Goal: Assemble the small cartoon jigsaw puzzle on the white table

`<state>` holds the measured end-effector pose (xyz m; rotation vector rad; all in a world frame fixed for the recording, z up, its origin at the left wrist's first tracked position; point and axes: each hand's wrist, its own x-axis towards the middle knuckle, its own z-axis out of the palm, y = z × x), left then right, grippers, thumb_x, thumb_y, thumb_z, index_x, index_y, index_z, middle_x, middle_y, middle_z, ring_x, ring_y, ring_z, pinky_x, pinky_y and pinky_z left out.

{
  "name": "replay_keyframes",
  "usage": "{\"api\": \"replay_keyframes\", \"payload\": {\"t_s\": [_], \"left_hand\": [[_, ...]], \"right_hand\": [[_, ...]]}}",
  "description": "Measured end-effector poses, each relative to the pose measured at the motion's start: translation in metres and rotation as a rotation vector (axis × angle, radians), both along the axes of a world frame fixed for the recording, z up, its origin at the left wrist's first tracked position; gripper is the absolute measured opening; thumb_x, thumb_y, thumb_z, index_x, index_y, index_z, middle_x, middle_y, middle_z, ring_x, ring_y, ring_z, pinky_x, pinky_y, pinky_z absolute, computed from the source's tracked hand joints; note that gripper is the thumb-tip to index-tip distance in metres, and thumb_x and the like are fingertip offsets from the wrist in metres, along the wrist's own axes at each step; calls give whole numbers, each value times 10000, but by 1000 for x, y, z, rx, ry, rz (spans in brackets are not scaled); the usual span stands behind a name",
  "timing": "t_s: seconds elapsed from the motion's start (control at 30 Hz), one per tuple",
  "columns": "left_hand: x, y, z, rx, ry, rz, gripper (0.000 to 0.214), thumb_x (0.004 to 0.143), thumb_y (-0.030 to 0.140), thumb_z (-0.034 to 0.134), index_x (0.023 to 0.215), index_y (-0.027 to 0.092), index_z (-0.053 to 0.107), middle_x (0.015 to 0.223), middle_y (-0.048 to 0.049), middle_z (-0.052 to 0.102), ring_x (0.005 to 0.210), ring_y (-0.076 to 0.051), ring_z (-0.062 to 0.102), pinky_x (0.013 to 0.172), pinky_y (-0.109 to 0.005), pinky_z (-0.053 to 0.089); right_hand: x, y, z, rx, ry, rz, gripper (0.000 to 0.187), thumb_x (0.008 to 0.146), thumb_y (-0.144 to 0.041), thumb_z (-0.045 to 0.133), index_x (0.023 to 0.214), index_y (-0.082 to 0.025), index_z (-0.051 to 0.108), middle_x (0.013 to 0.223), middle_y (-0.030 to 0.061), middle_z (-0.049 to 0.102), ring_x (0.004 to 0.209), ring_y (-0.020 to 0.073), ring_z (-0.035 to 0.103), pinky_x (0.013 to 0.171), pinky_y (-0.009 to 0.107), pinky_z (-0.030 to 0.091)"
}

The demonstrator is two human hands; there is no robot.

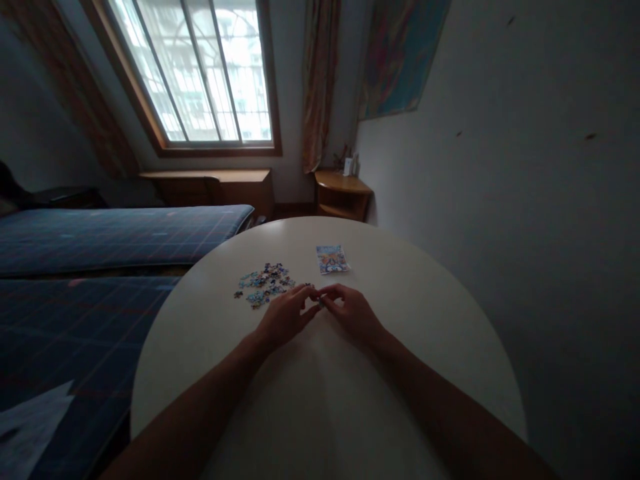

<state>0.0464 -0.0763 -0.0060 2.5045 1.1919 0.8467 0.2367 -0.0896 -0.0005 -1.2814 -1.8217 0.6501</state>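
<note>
My left hand and my right hand meet fingertip to fingertip over the middle of the round white table. Between their pinched fingers is a small jigsaw puzzle piece, mostly covered, so I cannot tell whether it is one piece or two joined. A loose pile of jigsaw puzzle pieces in blue, white and dark colours lies just beyond my left hand. Past my right hand a small colourful picture sheet rests flat on the table.
Left of the table stands a bed with blue plaid mattresses, papers lying at its near end. A wooden desk is under the window, and a corner cabinet stands behind the table. A bare wall runs along the right.
</note>
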Motion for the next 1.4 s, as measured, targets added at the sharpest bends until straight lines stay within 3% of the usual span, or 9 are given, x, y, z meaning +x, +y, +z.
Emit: {"api": "replay_keyframes", "payload": {"t_s": [0.07,0.13,0.23,0.37,0.6,1.0,1.17,1.4], "left_hand": [[-4,2,6,-29,87,53,246,896,289,637,1136,240,614,1120,-31,679,757,-139,642,727,-263,496],[-16,6,15,-82,226,192,230,904,316,625,1125,256,643,1172,-34,671,817,-154,662,770,-269,497],[-45,15,29,-163,363,460,190,927,310,543,1007,245,702,1111,-60,698,917,-229,674,781,-313,497],[-83,28,34,-265,417,620,201,882,279,554,934,225,740,1010,-99,736,916,-268,685,769,-327,495],[-94,38,23,-379,398,593,183,828,353,645,959,269,743,993,-46,755,889,-219,691,734,-266,480],[-98,44,13,-359,299,509,157,826,292,641,937,215,720,979,-73,748,874,-224,680,744,-284,472],[-98,46,10,-359,265,445,260,817,245,624,1063,226,707,1013,-42,742,850,-183,685,744,-244,471],[-99,46,10,-366,228,442,131,799,257,630,881,201,715,845,-35,739,759,-190,672,683,-253,460]], "right_hand": [[6,4,-1,18,-1,-65,143,869,-265,627,957,-180,700,854,38,751,785,170,701,768,288,502],[15,9,-1,14,-69,-143,122,856,-263,634,914,-178,699,845,40,748,779,173,697,772,293,501],[29,16,1,-18,-213,-257,109,847,-261,639,891,-194,713,857,41,752,799,179,698,797,301,495],[40,21,0,-52,-263,-317,107,831,-245,640,868,-189,724,844,58,751,772,189,692,733,296,488],[44,25,-9,-55,-288,-350,158,820,-257,634,931,-180,716,838,58,743,743,171,674,682,272,478],[44,27,-12,-26,-299,-334,222,797,-220,636,1002,-162,694,847,63,727,735,173,651,720,301,491],[44,26,-10,-33,-298,-338,224,818,-230,622,1016,-154,694,851,69,726,757,184,652,727,304,485],[45,28,-12,-37,-291,-332,225,823,-237,623,1021,-158,696,874,74,734,758,182,664,731,303,496]]}}
